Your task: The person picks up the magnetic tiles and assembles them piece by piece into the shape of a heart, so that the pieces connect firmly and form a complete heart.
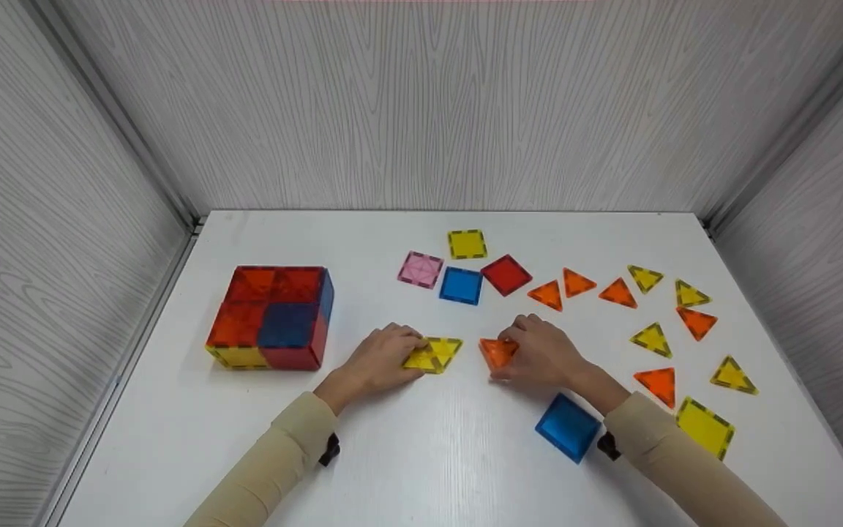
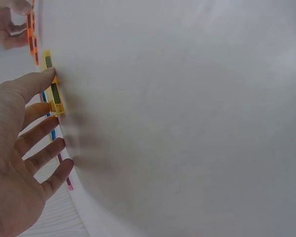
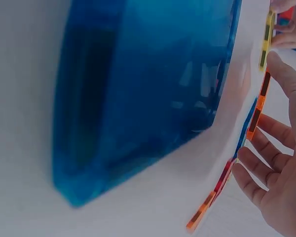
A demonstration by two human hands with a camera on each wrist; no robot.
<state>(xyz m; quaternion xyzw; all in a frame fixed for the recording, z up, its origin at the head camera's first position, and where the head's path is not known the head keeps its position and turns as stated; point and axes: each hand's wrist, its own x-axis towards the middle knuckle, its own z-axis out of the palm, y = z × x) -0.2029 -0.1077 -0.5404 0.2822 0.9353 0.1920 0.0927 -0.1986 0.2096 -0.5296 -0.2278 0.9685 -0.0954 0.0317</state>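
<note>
My left hand (image 1: 381, 359) pinches a yellow triangle magnetic tile between thumb and index finger, its other fingers spread loosely in the left wrist view. Joined yellow triangle tiles (image 1: 445, 353) form a slanted shape at its fingertips. Just right of them, my right hand (image 1: 544, 353) grips an orange triangle tile (image 1: 495, 353) by its edges, thumb on the near side and fingers on the far side. A narrow gap separates the yellow and orange pieces. In the right wrist view, a blue square tile (image 3: 158, 84) looms large below that hand.
A block of red, blue and yellow tiles (image 1: 271, 318) stands at left. Behind the hands lie pink (image 1: 420, 269), yellow (image 1: 467, 244), blue (image 1: 460, 285) and red (image 1: 506, 274) squares. Several orange (image 1: 617, 293) and yellow triangles (image 1: 652, 339) spread rightward, with a yellow square (image 1: 705, 428) by the right sleeve.
</note>
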